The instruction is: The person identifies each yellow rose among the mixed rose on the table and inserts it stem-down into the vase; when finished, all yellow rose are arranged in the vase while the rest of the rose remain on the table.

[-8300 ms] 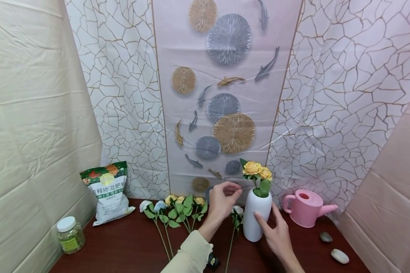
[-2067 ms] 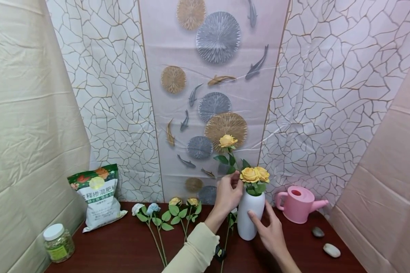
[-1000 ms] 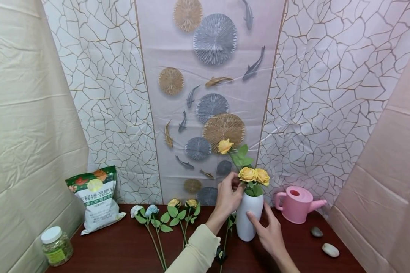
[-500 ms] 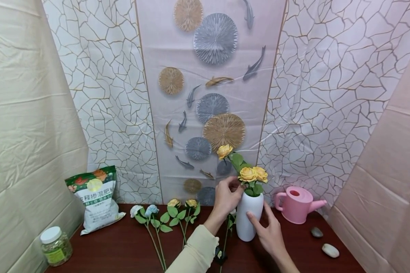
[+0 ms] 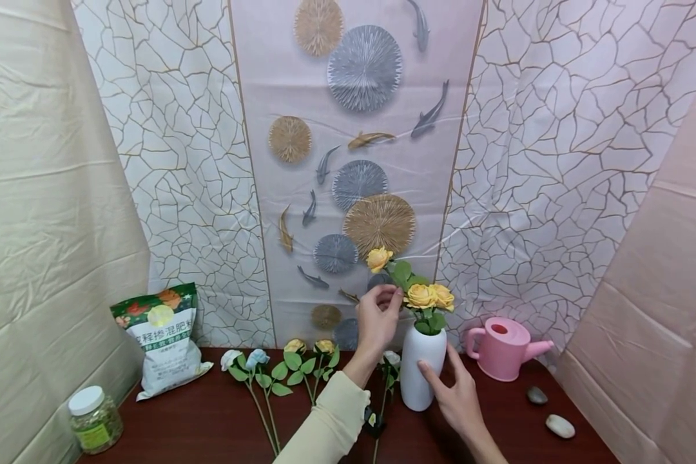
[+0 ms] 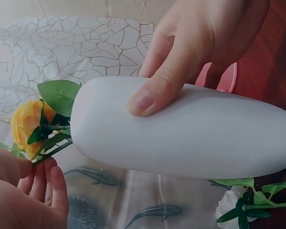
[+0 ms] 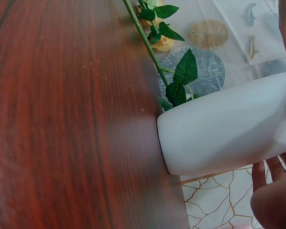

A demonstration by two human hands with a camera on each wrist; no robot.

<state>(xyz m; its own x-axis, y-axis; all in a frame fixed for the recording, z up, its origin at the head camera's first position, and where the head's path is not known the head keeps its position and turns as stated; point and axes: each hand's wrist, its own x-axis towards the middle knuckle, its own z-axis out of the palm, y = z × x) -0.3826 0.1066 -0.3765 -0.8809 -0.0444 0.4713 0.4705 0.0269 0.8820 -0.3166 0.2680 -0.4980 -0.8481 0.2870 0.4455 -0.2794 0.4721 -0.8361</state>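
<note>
My right hand [image 5: 457,394] grips the white vase [image 5: 422,370], thumb across its front and fingers round its far side. The vase stands upright on the table, and two yellow roses [image 5: 430,296] rise from its mouth. Left of its rim, my left hand [image 5: 377,316] pinches the green stem [image 6: 55,151] of a third yellow rose [image 5: 379,259], which leans left above the other two. In the left wrist view that stem runs from the fingertips to the vase mouth; its lower end is hidden. A white rose [image 5: 391,359] lies on the table beside the vase.
Left on the dark red table [image 5: 197,425] lie a white rose [image 5: 230,359], a blue rose [image 5: 258,357] and two yellow roses [image 5: 310,346]. A fertilizer bag [image 5: 171,348] and lidded jar [image 5: 95,419] stand farther left. At right are a pink watering can [image 5: 503,348] and two stones [image 5: 560,426].
A yellow rose has left the table and now stands at the vase mouth, having sunk lower in the last second. My left hand has shifted slightly up its stem; the right hand stays on the vase.
</note>
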